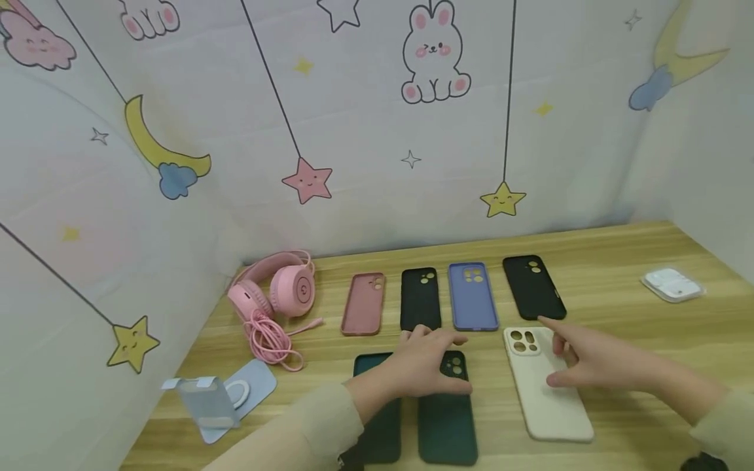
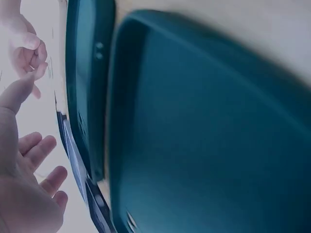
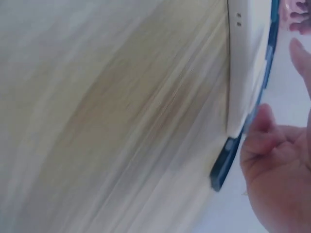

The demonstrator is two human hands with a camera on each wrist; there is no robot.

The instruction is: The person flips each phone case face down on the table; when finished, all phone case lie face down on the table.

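My left hand (image 1: 415,366) is over two dark green phone cases, fingers apart and holding nothing. It partly hides the left green case (image 1: 381,435) and the top of the right green case (image 1: 448,428). In the left wrist view, one green case (image 2: 204,126) looms large beside the hand (image 2: 24,189). Over a white phone case (image 1: 554,415) hovers my right hand (image 1: 595,360), also holding nothing. Its index finger points toward the lower end of a black phone case (image 1: 533,288). The white case's edge (image 3: 240,73) shows beside that hand in the right wrist view.
Behind the hands lie a pink case (image 1: 363,304), another black case (image 1: 420,297) and a periwinkle case (image 1: 474,297). Pink headphones (image 1: 294,288) with a coiled cable sit left, above a pale blue folding stand (image 1: 206,402). A small clear-and-white box (image 1: 673,284) lies far right. A printed curtain (image 1: 365,118) hangs behind.
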